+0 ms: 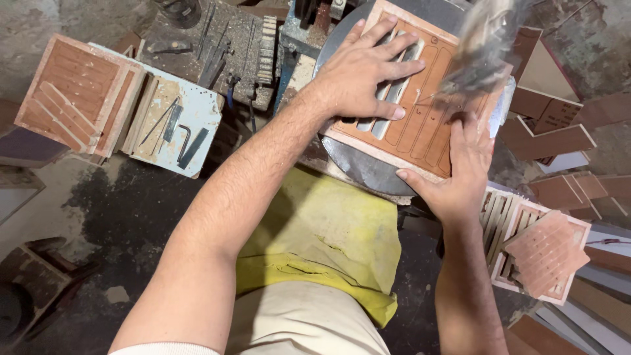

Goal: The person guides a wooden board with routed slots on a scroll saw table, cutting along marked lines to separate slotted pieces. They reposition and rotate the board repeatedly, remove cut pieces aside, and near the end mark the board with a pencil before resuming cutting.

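In the head view, the left hand [365, 75] lies flat and open on a square brown panel [420, 112], with the fingers [394, 56] spread over the long slots that are already cut through it; it is pressing, not gripping, and this seems to keep the panel steady on the round grey surface [368, 171] of the machine. The right hand [460, 174] holds the near right edge of the same panel, the thumb along the edge and the fingers on top, so the panel is between the 2 hands and touches both. Just above the right hand a blurred part [483, 46] stands over the panel, probably moving fast, and both hands stay beside it and not under it. More slot outlines are drawn on the panel near the right hand. To the left, well apart, a stack of finished slotted panels [75, 92] rests beside a pale blue board [190, 115] with small metal tools on it. To the right, near the right forearm, another slotted panel [545, 253] lies tilted on a frame, and plain brown offcuts [552, 131] lie behind it. A yellow cloth [322, 236] covers the person's lap below the surface.
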`<state>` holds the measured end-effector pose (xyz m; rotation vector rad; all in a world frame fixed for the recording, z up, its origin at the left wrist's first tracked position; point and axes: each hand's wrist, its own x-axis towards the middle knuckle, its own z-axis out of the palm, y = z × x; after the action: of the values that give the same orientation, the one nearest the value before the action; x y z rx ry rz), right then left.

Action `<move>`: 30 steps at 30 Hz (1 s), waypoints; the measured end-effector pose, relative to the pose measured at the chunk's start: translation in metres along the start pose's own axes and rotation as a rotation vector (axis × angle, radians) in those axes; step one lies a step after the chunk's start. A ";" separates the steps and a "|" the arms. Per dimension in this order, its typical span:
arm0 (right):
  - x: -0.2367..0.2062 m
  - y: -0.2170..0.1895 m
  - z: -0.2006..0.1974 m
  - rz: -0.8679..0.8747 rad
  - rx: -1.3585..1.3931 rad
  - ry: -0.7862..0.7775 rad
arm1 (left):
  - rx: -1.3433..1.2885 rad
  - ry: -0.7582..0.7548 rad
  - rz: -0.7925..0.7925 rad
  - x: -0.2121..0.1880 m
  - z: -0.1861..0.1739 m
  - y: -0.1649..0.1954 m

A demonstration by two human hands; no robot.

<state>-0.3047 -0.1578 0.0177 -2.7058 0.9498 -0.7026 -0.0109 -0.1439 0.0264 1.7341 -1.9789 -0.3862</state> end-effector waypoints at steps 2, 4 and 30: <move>0.001 0.001 -0.001 0.006 0.008 -0.012 | -0.009 0.009 -0.002 0.001 -0.001 0.000; 0.002 0.002 0.000 0.024 0.043 -0.028 | -0.010 0.004 0.001 0.000 -0.002 0.000; 0.008 0.016 0.000 -0.030 0.013 -0.042 | 0.029 0.052 -0.039 -0.002 0.008 0.002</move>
<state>-0.3080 -0.1749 0.0160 -2.7175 0.8937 -0.6532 -0.0168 -0.1427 0.0206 1.7841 -1.9259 -0.3242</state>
